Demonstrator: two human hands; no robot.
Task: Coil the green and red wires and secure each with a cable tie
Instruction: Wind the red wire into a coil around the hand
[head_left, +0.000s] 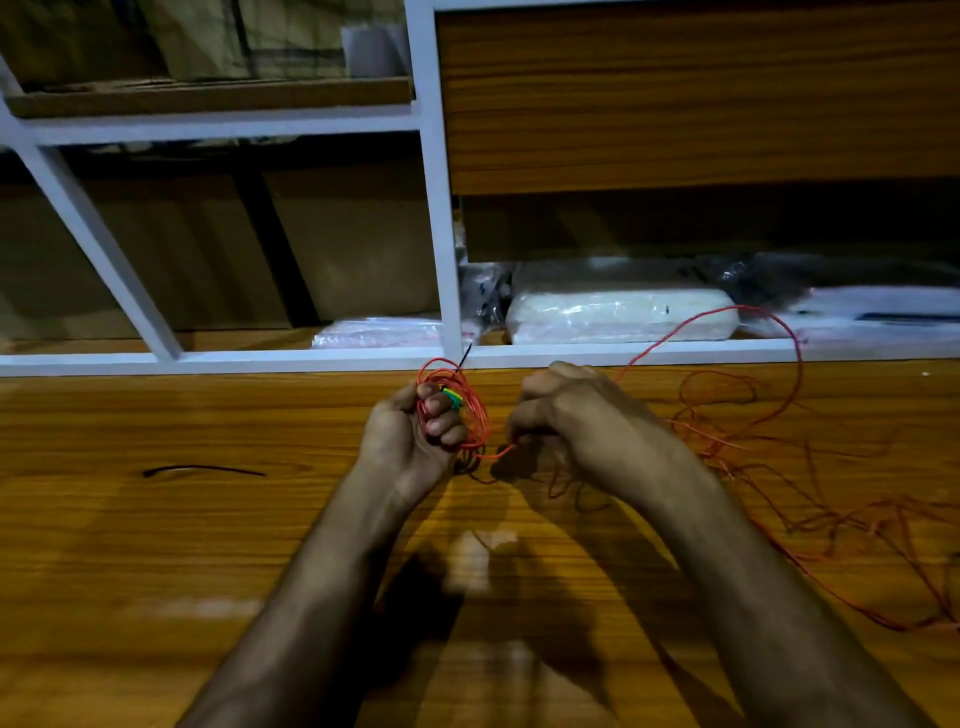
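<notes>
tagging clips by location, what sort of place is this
Probably a storeroom or workshop bench. A wooden table stands against white shelving that holds cardboard boxes and plastic-wrapped packs. Loose red wire is strewn over the table.

Left hand (410, 426) gripped red wire coil (470, 410) with green wire (452, 399); right hand (561, 410) pinched loose red strand (779, 332) over bench (208, 519).

Table: my wooden table (156, 545), glossy grain.
Shelving: white-framed shelves (441, 234) facing me, holding cardboard boxes (353, 249) and plastic-wrapped packages (618, 314).
Light: dim, warm.
</notes>
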